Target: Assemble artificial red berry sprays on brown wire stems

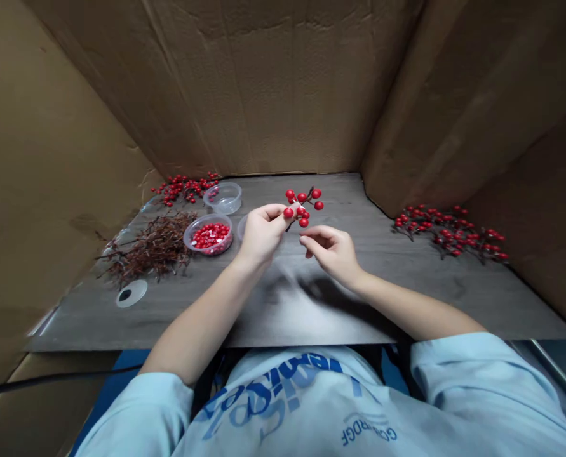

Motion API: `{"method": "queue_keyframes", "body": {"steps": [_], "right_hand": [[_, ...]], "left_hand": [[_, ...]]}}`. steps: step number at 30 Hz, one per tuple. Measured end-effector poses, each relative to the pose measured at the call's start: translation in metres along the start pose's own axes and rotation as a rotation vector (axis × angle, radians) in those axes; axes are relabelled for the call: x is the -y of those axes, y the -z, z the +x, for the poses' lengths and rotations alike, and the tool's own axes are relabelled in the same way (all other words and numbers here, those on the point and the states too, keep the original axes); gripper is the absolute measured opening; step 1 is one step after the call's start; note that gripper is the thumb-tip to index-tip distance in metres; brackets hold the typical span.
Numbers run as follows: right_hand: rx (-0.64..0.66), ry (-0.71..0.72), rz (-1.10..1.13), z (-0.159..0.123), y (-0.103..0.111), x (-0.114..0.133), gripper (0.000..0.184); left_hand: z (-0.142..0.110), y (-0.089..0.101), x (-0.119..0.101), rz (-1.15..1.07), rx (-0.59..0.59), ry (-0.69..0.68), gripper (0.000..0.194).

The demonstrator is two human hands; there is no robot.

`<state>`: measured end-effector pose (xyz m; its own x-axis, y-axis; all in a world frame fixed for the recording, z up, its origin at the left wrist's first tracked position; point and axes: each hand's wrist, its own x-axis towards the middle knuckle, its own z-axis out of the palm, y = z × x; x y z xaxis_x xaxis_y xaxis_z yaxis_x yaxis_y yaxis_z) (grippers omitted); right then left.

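A sprig of artificial red berries (302, 206) stands up from the middle of the board, pinched low on its cluster between the thumb and fingertips of the person's left hand (262, 233). That hand is almost closed in a small, neat pinch. The right hand (331, 254) hangs just off at about four o'clock from the sprig, half open with its fingers loosely curled, holding nothing and apparently not touching the stem.

The sprig looks light and fairly stiff, with a thin, wiry dark stem. Its glossy berries might slip in the fingers, so I'd take hold by the stem, near its bare lower end.

Out at ten o'clock on the dark wood-grain board (454, 304) sits a clear plastic tub of loose red berries (209, 236), with a second clear tub (223, 198) just behind it. A heap of bare brown stems (152, 247) lies further left. More berry sprigs lie in a cluster (185, 188) at eleven o'clock and in a spread (449, 231) at three, and a pale round disc (131, 293) rests at eight.
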<state>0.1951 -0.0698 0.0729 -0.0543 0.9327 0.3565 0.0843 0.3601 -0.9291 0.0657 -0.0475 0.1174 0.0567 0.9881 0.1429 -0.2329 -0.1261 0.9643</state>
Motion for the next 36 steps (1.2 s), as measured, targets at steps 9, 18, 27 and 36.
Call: {"method": "queue_keyframes", "body": {"steps": [9,18,27,36], "right_hand": [[-0.160,-0.063,0.090,-0.029,0.044,0.002,0.017],[-0.357,-0.034,0.111,-0.063,0.076,-0.003,0.020],[-0.651,-0.075,0.020,-0.081,0.105,-0.015,0.024],[-0.775,-0.088,-0.583,-0.075,0.167,-0.037,0.027]], "left_hand": [[-0.012,-0.067,0.014,-0.075,0.261,0.108,0.035],[-0.024,-0.113,0.045,-0.108,0.374,0.242,0.027],[-0.028,-0.154,0.067,-0.085,0.400,0.333,0.019],[-0.029,-0.171,0.096,-0.053,0.466,0.378,0.021]]}}
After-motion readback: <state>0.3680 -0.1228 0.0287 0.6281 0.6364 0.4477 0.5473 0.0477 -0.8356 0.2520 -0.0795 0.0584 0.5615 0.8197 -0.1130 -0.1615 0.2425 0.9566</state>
